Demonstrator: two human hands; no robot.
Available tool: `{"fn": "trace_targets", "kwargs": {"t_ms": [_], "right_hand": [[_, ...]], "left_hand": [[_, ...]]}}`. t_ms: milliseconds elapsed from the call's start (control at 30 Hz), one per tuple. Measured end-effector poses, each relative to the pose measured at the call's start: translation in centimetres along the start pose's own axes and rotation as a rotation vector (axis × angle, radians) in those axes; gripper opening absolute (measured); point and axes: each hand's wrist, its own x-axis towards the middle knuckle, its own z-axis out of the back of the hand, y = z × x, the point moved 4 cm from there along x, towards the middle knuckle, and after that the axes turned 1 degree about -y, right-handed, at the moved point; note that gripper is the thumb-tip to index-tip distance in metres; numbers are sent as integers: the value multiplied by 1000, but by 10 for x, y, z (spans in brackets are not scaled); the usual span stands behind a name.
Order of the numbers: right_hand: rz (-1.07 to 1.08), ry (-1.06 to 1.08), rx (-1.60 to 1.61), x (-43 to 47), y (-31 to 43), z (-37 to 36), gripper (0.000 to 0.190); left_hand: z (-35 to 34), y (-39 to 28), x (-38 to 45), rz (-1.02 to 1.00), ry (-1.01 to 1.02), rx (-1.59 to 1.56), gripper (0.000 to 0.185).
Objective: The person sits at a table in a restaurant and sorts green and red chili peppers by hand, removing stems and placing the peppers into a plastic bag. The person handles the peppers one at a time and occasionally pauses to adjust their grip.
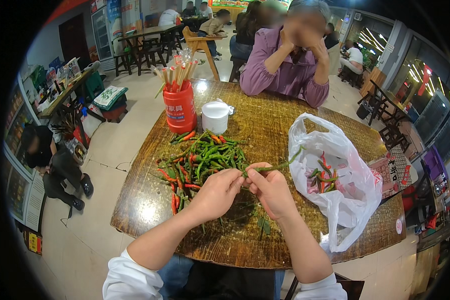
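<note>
My left hand [219, 191] and my right hand [268, 187] meet above the front middle of the table, fingertips pinched together. A long green chili pepper [281, 165] sticks out of the right fingers toward the plastic bag; its near end is hidden between both hands. Just beyond and left of them lies a heap of green and red chili peppers [210, 155] with stems. To the right stands a white plastic bag [345, 150], mouth spread wide, holding several red and green peppers [324, 174]. Below my hands lie loose stems and a green leaf [263, 224].
A red container of chopsticks [180, 108] and a white paper roll [215, 118] stand behind the heap on the wooden table [270, 123]. Across it a person in a purple jacket [262, 67] leans on their elbows. A patterned menu or card [392, 170] lies at the right edge.
</note>
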Motion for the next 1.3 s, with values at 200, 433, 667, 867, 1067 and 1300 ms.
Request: {"fn": "trace_targets", "kwargs": {"t_ms": [200, 433, 667, 867, 1067, 1300], "right_hand": [[221, -107, -451, -10, 12, -16, 15], [650, -156, -832, -20, 21, -26, 16], [243, -109, -436, -12, 12, -17, 13], [22, 2, 20, -10, 0, -18, 15], [-171, 156, 373, -3, -8, -6, 20], [92, -79, 673, 2, 23, 24, 19]], "left_hand": [[-1, 5, -1, 165, 28, -166, 21], [-7, 7, -3, 210, -3, -294, 24], [-10, 7, -2, 96, -6, -296, 23], [-6, -3, -4, -8, -90, -69, 17], [-5, -5, -4, -157, -86, -114, 9], [-7, -20, -6, -242, 153, 121, 13]]}}
